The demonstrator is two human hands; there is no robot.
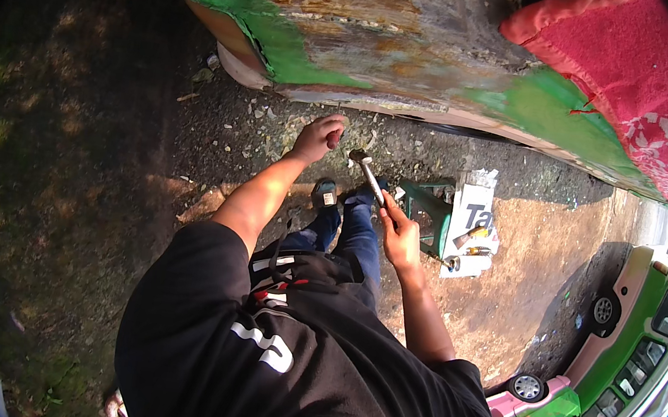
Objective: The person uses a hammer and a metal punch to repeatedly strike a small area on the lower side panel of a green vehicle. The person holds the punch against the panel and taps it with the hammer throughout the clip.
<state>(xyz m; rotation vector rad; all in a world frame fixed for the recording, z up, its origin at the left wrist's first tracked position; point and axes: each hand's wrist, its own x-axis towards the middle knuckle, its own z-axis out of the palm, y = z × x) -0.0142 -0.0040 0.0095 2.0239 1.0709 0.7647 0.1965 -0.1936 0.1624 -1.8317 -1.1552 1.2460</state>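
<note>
The right hand (402,240) is closed around the shaft of a hammer (371,178); the hammer's long axis runs from 5 o'clock at the grip to 11 o'clock at the head. The left hand (315,139) is curled around a dark red handle (333,138). Governing relation: the hammer head lies at about 4 o'clock from the dark red handle, near but apart. The left hand is the nearer of the two to the worn vehicle panel (345,47), which lies at 12 o'clock. At 2 o'clock from the right hand, a printed sheet (474,199) lies beside a green stool (435,219).

Visibility limits: the left fingers hide part of the dark red handle; its working end and long axis cannot be determined. The vehicle panel is cut off above.
</note>
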